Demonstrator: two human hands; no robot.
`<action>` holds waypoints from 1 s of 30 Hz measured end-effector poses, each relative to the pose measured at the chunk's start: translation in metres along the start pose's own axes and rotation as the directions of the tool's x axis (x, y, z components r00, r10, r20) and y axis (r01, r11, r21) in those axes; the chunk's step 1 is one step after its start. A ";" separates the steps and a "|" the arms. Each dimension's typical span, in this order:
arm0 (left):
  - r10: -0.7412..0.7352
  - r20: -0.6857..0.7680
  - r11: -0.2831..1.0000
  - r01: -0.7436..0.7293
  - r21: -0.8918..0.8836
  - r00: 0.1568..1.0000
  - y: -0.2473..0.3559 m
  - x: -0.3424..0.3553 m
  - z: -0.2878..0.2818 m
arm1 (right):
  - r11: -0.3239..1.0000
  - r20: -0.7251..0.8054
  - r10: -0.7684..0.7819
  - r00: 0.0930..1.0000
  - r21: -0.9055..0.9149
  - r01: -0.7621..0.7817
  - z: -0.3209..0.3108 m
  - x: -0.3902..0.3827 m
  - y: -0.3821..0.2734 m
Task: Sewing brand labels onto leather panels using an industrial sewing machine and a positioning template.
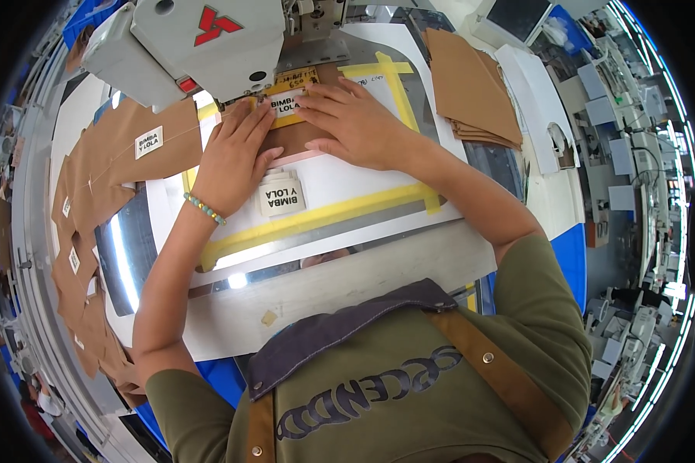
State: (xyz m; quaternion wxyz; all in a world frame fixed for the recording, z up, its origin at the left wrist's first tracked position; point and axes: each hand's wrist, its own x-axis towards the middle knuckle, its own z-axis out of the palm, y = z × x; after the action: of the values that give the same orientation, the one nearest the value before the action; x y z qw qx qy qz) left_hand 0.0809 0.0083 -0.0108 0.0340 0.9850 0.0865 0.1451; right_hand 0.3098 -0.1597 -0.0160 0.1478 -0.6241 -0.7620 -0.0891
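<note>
Under the head of a white sewing machine (232, 58), a brown fabric piece (293, 139) lies on the work surface. On it is a white printed label (285, 103), framed by a yellow template (290, 120). My left hand (235, 154) is open, its fingers stretched flat over the fabric's left side, near the needle area. From the other side, the fingers of my right hand (359, 127) lie outstretched on the template's right edge and the fabric. Nothing shows in either grasp. Closer to me, between the hands, sits a small stack of white labels (281, 194).
Brown pieces with sewn-on labels (162, 139) hang in a chain off the table's left side. At the back right stands a pile of plain brown pieces (471, 89). Yellow tape (324, 220) borders the white sheet (363, 189). The machine head overhangs the far left.
</note>
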 end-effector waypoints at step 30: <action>0.251 -0.515 -0.936 0.071 -0.344 0.820 0.203 0.020 -0.191 | 0.971 0.070 -0.122 0.990 0.216 0.104 -0.006 0.045 0.006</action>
State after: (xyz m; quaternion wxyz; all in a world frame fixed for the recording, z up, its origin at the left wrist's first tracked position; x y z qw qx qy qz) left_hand 0.0762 -0.1794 0.1961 0.8978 0.1595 -0.4095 0.0297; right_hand 0.3084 -0.1185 0.0042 0.1763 -0.5636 -0.8069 0.0102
